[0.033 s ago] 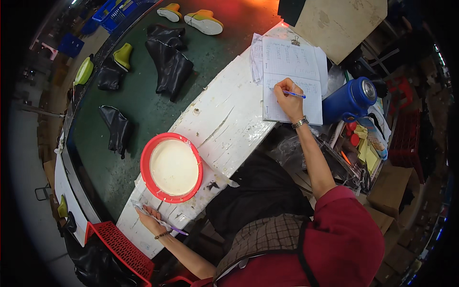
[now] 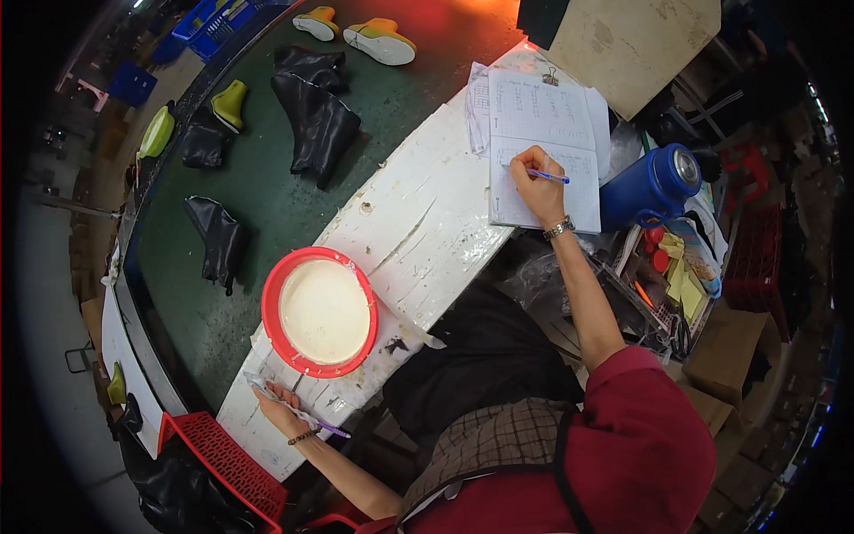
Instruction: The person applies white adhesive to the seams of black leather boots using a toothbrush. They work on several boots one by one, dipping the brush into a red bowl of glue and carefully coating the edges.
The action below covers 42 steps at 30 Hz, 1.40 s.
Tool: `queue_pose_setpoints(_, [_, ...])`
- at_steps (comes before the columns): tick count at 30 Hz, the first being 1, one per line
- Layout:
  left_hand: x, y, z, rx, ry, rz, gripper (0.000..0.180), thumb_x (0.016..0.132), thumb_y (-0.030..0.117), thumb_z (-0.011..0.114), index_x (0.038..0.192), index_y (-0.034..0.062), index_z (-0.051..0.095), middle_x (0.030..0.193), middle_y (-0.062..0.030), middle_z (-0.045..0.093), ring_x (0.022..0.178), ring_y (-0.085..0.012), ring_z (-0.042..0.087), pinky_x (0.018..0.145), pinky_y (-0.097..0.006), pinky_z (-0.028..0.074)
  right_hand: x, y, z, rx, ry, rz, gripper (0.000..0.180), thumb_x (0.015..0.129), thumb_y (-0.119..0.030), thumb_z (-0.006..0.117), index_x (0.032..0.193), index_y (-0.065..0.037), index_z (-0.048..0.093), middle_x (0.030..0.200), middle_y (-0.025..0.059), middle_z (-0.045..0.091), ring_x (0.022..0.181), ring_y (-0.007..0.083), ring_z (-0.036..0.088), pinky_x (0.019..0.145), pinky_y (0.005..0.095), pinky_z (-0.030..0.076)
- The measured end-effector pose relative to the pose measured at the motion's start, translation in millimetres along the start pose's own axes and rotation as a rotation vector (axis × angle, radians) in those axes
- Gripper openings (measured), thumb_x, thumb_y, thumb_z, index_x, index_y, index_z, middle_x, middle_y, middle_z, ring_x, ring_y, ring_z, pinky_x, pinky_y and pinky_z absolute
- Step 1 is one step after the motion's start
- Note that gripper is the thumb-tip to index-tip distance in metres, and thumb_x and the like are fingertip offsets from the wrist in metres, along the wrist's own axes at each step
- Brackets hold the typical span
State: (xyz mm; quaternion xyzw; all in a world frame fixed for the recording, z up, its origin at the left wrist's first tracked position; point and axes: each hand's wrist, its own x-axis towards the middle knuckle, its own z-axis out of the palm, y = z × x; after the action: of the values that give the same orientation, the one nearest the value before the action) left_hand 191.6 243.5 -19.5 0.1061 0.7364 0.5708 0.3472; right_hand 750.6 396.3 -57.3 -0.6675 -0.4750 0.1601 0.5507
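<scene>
My right hand (image 2: 539,182) grips a blue-capped pen (image 2: 553,177) over the lower page of an open notebook (image 2: 538,116). A binder clip (image 2: 551,77) sits at the notebook's top edge. At the lower left, my left hand (image 2: 279,408) is closed round a long, thin, whitish crusted tool with a purple end (image 2: 334,430); its exact kind is unclear. Just beyond that hand stands a red bowl (image 2: 269,313) of creamy white paste (image 2: 325,311). Both bowl and notebook rest on a worn white board (image 2: 418,200).
Black boot uppers (image 2: 316,125) and yellow-green shoe forms (image 2: 381,42) lie on the dark green surface (image 2: 258,165). Right of the notebook is a blue flask (image 2: 648,187), with a cluttered basket (image 2: 667,285) below it. A red crate (image 2: 231,467) stands at lower left.
</scene>
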Motion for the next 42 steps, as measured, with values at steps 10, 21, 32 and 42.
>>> queue_pose_setpoints(10, [-3, 1, -1, 0.002, -0.003, 0.003, 0.041, 0.105, 0.050, 0.050, 0.086, 0.0140, 0.053, 0.067, 0.0066, 0.042, 0.048, -0.0051, 0.032, 0.042, -0.024, 0.022, -2, -8, -1, 0.167, -0.025, 0.102, 0.013, 0.090, -0.010, 0.067, 0.082, 0.000, 0.065, 0.065, 0.0038, 0.066, 0.053, 0.0080, 0.060, 0.050, 0.0254, 0.048])
queue_pose_setpoints(21, [6, 3, 1, -0.018, -0.060, 0.011, 0.042, 0.106, 0.051, 0.049, 0.089, 0.0130, 0.055, 0.067, 0.0062, 0.041, 0.049, -0.0050, 0.031, 0.042, -0.024, 0.023, -32, -45, -49, 0.250, -0.042, 0.074, 0.011, 0.090, -0.009, 0.066, 0.083, 0.000, 0.064, 0.067, 0.0020, 0.065, 0.057, 0.0065, 0.060, 0.051, 0.0235, 0.046])
queue_pose_setpoints(32, [26, -8, -25, -0.459, -0.336, -0.084, 0.031, 0.108, 0.033, 0.049, 0.085, 0.0133, 0.048, 0.064, 0.0056, 0.027, 0.046, -0.0062, 0.022, 0.037, -0.024, 0.020, -112, -46, -256, -0.866, -0.084, 0.203, 0.016, 0.080, -0.019, 0.067, 0.088, -0.007, 0.062, 0.073, 0.0180, 0.066, 0.072, 0.0418, 0.065, 0.066, 0.0489, 0.051])
queue_pose_setpoints(42, [-41, -2, -39, -0.919, -0.864, 0.010, 0.028, 0.109, 0.023, 0.045, 0.085, 0.0094, 0.043, 0.065, 0.0015, 0.032, 0.050, -0.0100, 0.028, 0.040, -0.027, 0.026, -98, -151, -163, -0.142, -0.230, -0.037, 0.028, 0.088, -0.017, 0.075, 0.111, -0.003, 0.072, 0.098, 0.0139, 0.072, 0.086, 0.0294, 0.070, 0.082, 0.0396, 0.056])
